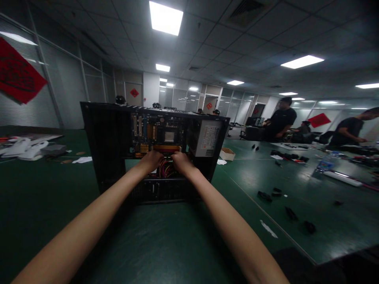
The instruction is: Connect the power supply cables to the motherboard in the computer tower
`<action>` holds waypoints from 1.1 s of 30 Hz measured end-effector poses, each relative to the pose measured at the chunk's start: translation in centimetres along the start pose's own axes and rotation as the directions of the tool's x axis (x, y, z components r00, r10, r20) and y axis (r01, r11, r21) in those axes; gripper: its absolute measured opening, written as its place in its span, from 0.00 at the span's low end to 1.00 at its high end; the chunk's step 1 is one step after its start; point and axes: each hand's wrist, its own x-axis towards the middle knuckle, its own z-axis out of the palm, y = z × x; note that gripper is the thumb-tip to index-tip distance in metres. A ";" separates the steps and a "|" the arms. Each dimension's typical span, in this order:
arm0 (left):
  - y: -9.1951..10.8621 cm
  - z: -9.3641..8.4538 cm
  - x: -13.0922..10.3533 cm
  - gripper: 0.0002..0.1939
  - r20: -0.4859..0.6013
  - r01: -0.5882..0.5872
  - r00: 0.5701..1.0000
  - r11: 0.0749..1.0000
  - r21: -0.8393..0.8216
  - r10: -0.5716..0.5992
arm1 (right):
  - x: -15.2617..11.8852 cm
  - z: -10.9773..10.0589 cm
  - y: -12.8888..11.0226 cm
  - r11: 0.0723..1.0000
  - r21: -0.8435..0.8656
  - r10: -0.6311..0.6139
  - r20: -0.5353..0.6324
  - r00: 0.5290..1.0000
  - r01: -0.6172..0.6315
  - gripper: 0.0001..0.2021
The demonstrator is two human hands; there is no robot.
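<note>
An open black computer case [104, 152] stands on the green table in front of me, its inside facing me. Within it is a motherboard [145, 130] with a bare silver processor square [169, 136] in the socket. Both my hands reach to the board's lower edge, one at each end of the red and yellow memory slots [166, 148]. My left hand [152, 161] is closed at the left end, and my right hand [182, 162] is closed at the right end. What the fingertips grip is hidden. Red and yellow cables [166, 169] bunch up below and between the hands.
A silver power supply [209, 138] sits in the case's upper right. Right of the case are a small open box [227, 154], several dark small parts [291, 213] and a water bottle [328, 161]. White items [34, 149] lie at left. Co-workers [281, 118] are at the back right.
</note>
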 end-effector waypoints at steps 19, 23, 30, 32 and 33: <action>1.4 -1.1 0.1 0.17 0.081 0.005 0.997 0.990 0.143 -0.016 | 0.4 0.4 0.1 1.000 -0.010 0.004 -0.009 1.000 -0.004 0.16; 1.2 -0.8 0.2 0.17 0.066 -0.008 0.998 0.990 0.144 -0.001 | 0.5 0.4 0.1 1.000 -0.018 0.005 0.000 1.000 -0.005 0.15; 0.6 -0.4 0.4 0.17 0.035 -0.040 0.999 0.991 0.131 0.035 | 0.6 0.5 0.2 0.999 -0.023 0.023 -0.001 1.000 -0.023 0.15; 0.6 -0.5 0.4 0.17 0.032 -0.044 0.999 0.990 0.130 0.040 | 0.5 0.5 0.1 1.000 -0.018 0.023 -0.007 1.000 -0.024 0.15; 0.6 -0.5 0.4 0.16 0.032 -0.047 0.999 0.990 0.131 0.043 | 0.5 0.5 0.1 1.000 -0.015 0.023 -0.008 1.000 -0.023 0.15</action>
